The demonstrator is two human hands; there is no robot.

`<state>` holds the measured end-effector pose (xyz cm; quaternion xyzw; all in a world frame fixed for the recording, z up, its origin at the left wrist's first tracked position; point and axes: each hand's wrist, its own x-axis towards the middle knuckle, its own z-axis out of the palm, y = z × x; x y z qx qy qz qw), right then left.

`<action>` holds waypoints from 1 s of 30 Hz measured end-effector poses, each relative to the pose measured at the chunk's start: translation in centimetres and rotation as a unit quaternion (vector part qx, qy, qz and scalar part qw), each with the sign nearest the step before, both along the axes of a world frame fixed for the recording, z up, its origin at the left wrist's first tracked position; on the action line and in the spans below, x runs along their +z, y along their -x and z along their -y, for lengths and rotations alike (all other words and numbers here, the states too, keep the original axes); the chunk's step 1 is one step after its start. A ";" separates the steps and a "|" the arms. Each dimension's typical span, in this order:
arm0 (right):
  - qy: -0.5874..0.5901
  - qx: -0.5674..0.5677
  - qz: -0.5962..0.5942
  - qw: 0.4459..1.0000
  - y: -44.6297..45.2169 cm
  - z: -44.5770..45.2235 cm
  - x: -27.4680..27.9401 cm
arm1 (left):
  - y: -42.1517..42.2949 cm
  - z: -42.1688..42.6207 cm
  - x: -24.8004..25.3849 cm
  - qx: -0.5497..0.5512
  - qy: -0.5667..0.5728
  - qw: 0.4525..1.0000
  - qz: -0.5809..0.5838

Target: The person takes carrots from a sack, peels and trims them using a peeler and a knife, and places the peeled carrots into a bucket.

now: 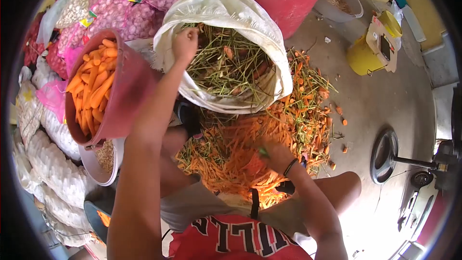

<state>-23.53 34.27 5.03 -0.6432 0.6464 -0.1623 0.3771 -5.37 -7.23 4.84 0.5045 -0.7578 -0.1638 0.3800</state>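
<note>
A white woven sack stands wide open, filled with unpeeled carrots and dry green stems. My left hand is at the sack's left rim, over the stems, its fingers curled closed. What they grip, if anything, is hidden. My right hand, a little blurred, is above a heap of orange carrot peelings. It is closed around a small green tool, of which only a bit shows. To the left, a tilted red bucket holds many peeled carrots.
Pink net bags of garlic and white-filled sacks are piled at left. A white basin sits below the bucket. Another red tub is behind the sack. Carrot ends and stems litter the right floor, with a yellow container farther off.
</note>
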 end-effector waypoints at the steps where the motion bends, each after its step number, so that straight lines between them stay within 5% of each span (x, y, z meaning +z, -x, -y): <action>1: -0.023 0.024 0.018 0.999 -0.1 0.5 0.2 | -0.6 3.3 -1.1 -0.013 0.028 0.999 0.045; 2: -0.042 0.026 0.014 0.999 0.0 0.9 0.0 | -1.2 6.1 -2.4 -0.027 0.056 0.994 0.090; 4: -0.080 0.027 0.008 0.996 0.1 1.8 -0.3 | -2.0 9.1 -3.9 -0.052 -0.064 0.966 0.247; 7: -0.101 0.000 0.007 0.995 1.4 3.3 0.9 | -4.0 11.8 -7.5 -0.098 -0.149 0.861 0.476; 10: -0.119 -0.010 -0.006 0.993 2.5 3.6 0.2 | -5.4 10.5 -10.0 -0.115 -0.202 0.854 0.465; 13: -0.120 -0.007 -0.003 0.993 2.5 2.7 -0.8 | -5.8 9.0 -10.9 -0.080 -0.114 0.913 0.383; 16: -0.117 0.008 -0.013 0.993 2.4 1.7 -1.5 | -5.2 6.6 -7.0 -0.145 -0.193 0.914 0.326; 19: -0.118 0.013 -0.025 0.993 2.0 1.1 -0.5 | -3.5 3.4 -2.2 -0.183 -0.155 0.926 0.292; 20: -0.118 0.014 -0.030 0.992 2.0 1.2 0.2 | -3.2 3.5 -1.4 -0.181 -0.237 0.907 0.296; 22: -0.093 -0.001 -0.020 0.995 2.0 1.1 2.1 | -3.0 1.0 1.0 -0.213 -0.247 0.935 0.141; 27: -0.023 -0.034 -0.046 0.998 1.4 -0.3 4.7 | -0.9 -10.2 8.9 -0.319 -0.374 0.868 -0.077; 30: 0.084 -0.082 -0.034 0.993 1.9 -2.1 2.3 | -0.1 -18.9 8.6 -0.288 -0.479 0.801 -0.213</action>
